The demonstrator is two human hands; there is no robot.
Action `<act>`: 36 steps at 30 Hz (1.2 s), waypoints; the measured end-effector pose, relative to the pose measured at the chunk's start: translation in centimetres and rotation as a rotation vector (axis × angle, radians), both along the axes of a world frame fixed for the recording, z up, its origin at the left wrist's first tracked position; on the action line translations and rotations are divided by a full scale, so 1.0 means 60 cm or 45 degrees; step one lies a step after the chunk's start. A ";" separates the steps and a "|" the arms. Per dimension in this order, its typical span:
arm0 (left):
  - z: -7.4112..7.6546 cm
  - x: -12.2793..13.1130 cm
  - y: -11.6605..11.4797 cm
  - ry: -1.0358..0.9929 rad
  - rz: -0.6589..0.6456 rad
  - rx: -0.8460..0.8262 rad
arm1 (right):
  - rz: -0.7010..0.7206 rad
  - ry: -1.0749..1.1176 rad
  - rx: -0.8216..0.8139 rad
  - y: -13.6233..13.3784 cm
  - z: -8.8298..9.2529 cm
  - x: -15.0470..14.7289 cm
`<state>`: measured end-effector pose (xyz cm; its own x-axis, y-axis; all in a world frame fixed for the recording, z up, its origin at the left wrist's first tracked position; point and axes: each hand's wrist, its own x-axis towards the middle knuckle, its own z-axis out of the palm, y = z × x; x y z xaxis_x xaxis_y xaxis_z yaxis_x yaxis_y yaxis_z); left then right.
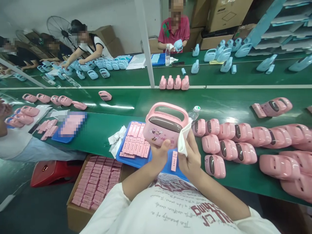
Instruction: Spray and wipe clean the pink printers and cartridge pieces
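My left hand grips the lower edge of a pink handled device, its thumb on the front. The device has a dark oval panel, a printed cartoon figure and a carrying handle at the top. In my right hand a folded white cloth is pinched against the device's right side. Below both hands lies a blue tray with rows of slim pink blocks; one pink block lies apart in it. My hands hide part of the tray.
Several pink devices crowd the bench on the right. A clear bottle stands behind my right hand. Crumpled white cloth lies left of the tray. Below is a carton of pink blocks. Across the line, a person handles a blue device.
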<state>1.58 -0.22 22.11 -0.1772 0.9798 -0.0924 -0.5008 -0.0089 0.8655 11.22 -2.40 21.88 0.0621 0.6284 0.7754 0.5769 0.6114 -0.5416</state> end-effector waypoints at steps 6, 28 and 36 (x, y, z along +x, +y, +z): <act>-0.009 0.003 -0.004 0.003 -0.060 0.029 | -0.048 0.043 -0.005 -0.001 -0.004 0.002; 0.046 -0.010 -0.007 -0.296 -0.281 -0.185 | 0.196 1.033 -0.249 -0.031 -0.018 0.021; 0.028 -0.001 -0.011 -0.209 -0.331 -0.076 | 0.070 1.182 -0.253 -0.036 -0.011 0.035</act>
